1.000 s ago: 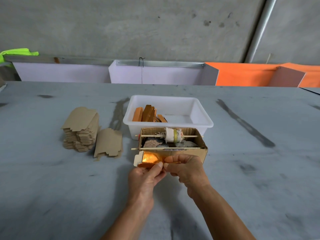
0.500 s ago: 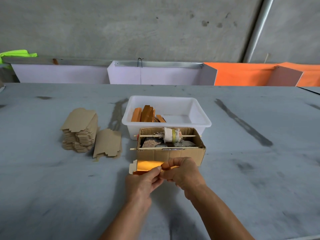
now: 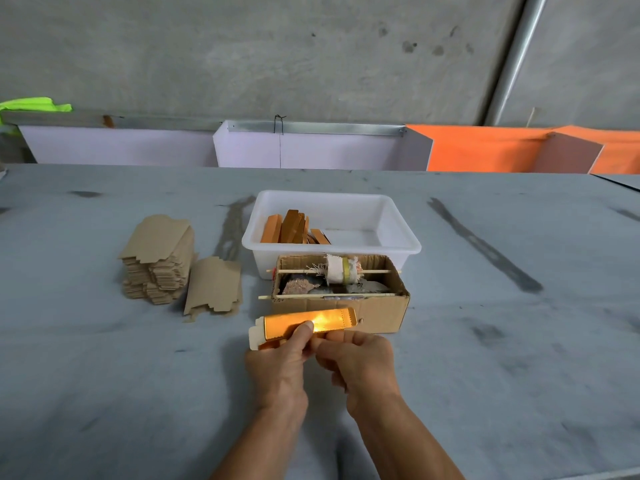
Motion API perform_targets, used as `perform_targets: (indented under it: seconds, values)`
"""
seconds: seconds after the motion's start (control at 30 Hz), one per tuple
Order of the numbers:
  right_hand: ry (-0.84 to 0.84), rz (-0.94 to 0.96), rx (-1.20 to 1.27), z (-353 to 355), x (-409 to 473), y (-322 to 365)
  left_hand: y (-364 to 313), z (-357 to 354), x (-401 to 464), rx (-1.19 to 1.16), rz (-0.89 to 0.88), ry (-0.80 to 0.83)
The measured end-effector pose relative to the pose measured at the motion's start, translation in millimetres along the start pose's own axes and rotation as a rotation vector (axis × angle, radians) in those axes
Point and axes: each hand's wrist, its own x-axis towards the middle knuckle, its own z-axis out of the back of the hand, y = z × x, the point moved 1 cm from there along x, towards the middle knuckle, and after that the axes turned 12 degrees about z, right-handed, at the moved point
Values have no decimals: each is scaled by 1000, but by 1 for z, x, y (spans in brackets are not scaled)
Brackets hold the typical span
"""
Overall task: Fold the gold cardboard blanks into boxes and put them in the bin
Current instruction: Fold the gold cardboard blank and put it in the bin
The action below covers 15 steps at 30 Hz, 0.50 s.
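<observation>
Head view: folding step in hand, left hand [image 3: 277, 362] and right hand [image 3: 360, 358] both pinching gold blank [image 3: 298, 325]; next, tuck flaps, drop into bin [image 3: 398, 233].

No readable text, label, brand, number or sign anywhere in view. Gold blank [image 3: 304, 325] held in the hands: bare foil face, glare only. Brown carton [image 3: 377, 311] just beyond the hands: plain front wall, no print. White bin [image 3: 398, 249] behind it: unmarked. Stack of flat blanks [image 3: 156, 258] off to the left of the hands: plain brown backs.
</observation>
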Motion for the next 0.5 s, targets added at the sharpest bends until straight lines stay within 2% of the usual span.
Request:
perform_targets:
  seconds: [0.2,0.5]
  values:
    - [-26,-132,147,-2,-4,-3,0,-1,-6,-13,-17,9]
    - [-129,-115,261,-12,-9,-12,4,-4,-11,-9,-67,52]
